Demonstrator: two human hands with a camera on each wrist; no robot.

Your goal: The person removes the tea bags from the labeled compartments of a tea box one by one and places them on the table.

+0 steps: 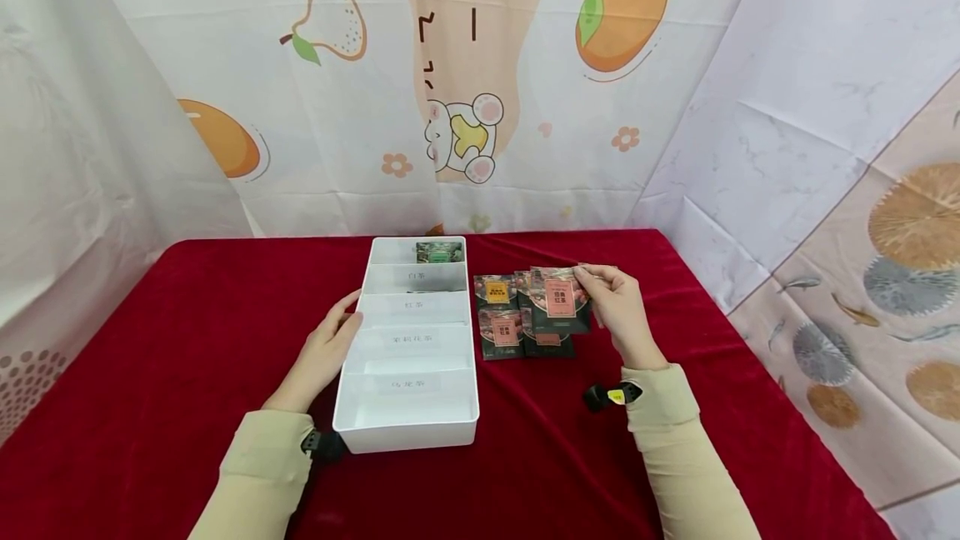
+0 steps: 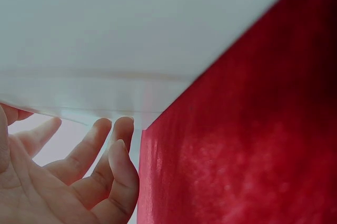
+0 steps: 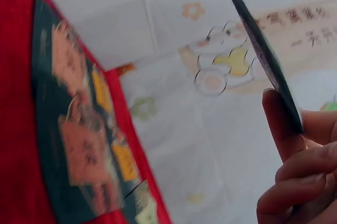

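My right hand (image 1: 622,315) pinches a dark tea sachet with a pink label (image 1: 560,298) between thumb and fingers, raised above the other sachets. Edge-on in the right wrist view, the held sachet (image 3: 266,55) looks thin and flat. Below it, several dark tea sachets (image 1: 501,334) with pink or orange labels lie overlapping on the cloth. My left hand (image 1: 321,357) touches the left side of a long white divided box (image 1: 408,437). Its loosely bent fingers (image 2: 79,155) rest against the box wall in the left wrist view.
Labelled compartments run front to back in the box. A green-labelled sachet (image 1: 439,253) stands in the rearmost one. Red cloth (image 1: 225,340) covers the table, and a printed curtain (image 1: 337,148) hangs behind its far edge.
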